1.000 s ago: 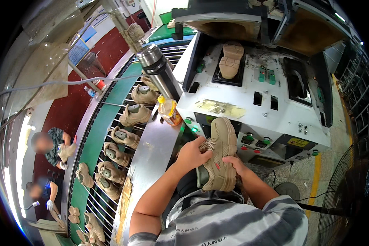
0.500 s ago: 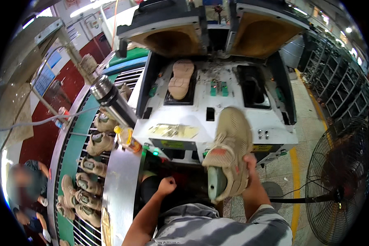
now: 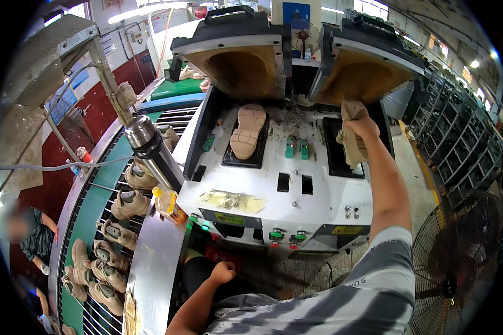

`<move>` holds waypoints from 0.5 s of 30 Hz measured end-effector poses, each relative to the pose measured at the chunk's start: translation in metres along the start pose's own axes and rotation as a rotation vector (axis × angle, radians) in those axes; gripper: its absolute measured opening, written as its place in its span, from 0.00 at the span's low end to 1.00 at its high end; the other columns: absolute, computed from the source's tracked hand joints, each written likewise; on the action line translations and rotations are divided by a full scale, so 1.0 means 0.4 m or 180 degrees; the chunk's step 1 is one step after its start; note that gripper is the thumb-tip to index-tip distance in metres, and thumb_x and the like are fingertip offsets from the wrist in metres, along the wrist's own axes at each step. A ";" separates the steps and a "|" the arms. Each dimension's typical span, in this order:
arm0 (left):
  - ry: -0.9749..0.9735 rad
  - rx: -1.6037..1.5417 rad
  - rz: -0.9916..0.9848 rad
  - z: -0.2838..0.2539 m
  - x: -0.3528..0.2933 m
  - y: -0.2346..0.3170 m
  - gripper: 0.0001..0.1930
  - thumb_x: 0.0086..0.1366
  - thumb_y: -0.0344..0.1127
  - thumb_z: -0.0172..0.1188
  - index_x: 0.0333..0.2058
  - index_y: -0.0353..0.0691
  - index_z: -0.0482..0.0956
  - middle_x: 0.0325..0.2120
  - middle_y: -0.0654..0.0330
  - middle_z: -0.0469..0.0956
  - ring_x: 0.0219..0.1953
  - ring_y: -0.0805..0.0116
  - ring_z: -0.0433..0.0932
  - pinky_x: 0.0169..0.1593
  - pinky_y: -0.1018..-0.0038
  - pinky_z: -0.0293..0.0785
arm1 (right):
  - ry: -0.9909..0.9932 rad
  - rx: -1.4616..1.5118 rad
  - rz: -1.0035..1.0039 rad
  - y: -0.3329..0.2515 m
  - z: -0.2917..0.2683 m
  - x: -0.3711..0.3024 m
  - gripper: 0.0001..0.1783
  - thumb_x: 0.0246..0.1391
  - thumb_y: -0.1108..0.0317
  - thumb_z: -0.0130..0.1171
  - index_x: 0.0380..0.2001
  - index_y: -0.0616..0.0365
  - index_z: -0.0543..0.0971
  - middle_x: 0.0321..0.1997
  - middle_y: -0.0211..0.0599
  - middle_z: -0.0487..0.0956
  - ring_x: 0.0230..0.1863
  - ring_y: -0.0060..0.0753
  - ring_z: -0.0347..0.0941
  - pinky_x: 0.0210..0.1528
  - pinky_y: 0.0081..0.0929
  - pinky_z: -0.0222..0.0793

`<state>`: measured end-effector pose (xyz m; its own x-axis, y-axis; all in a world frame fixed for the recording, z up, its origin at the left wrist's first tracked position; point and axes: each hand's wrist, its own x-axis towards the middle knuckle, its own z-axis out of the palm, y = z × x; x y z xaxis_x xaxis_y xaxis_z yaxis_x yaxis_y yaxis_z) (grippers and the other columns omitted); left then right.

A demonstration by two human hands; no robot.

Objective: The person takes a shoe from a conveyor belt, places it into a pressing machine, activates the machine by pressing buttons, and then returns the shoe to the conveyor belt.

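My right hand grips a tan knit shoe, turned on its side over the black recess in the right bay of a white press machine. A second shoe lies sole up on the black pad of the left bay. Above both bays the black lids stand raised, the left lid and the right lid, with brown hollow undersides. Near my lap, in front of the machine, my left hand is curled closed with nothing visible in it.
Several tan shoes sit on a green and roller conveyor at left. A steel flask and a yellow-capped bottle stand beside the machine. A floor fan and dark racks are at right. Two people work beyond the conveyor.
My right hand has carried the shoe forward from in front of the machine into the right bay, tipping it over. My left hand stays curled near my lap. The view has shifted slightly.
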<state>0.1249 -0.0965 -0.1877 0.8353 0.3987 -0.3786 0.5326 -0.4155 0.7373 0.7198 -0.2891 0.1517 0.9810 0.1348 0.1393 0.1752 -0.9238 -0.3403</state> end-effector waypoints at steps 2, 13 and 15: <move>0.0030 -0.0102 -0.0023 -0.009 0.000 0.002 0.10 0.41 0.36 0.56 0.21 0.36 0.78 0.20 0.47 0.76 0.27 0.50 0.77 0.35 0.63 0.73 | -0.0130 -0.0210 -0.0056 0.017 0.084 0.068 0.50 0.29 0.36 0.67 0.56 0.54 0.73 0.51 0.46 0.79 0.52 0.45 0.75 0.52 0.37 0.69; 0.0393 -0.0323 -0.0004 0.008 0.032 -0.013 0.09 0.44 0.36 0.59 0.22 0.36 0.78 0.20 0.48 0.77 0.26 0.52 0.79 0.33 0.63 0.73 | -0.0452 -0.0979 -0.0310 -0.047 0.161 -0.055 0.58 0.34 0.33 0.64 0.66 0.55 0.59 0.63 0.50 0.67 0.62 0.41 0.67 0.58 0.36 0.67; 0.0474 -0.0248 0.0111 0.017 0.034 -0.014 0.10 0.44 0.37 0.59 0.23 0.37 0.79 0.20 0.48 0.77 0.26 0.52 0.79 0.33 0.63 0.74 | -0.0368 -0.1438 -0.0550 -0.068 0.122 -0.161 0.58 0.34 0.34 0.65 0.65 0.54 0.59 0.64 0.53 0.66 0.63 0.41 0.65 0.58 0.35 0.66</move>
<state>0.1342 -0.0943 -0.2006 0.8205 0.5043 -0.2693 0.4866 -0.3688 0.7920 0.6560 -0.2552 0.1068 0.9481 0.3147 0.0454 0.3077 -0.9440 0.1192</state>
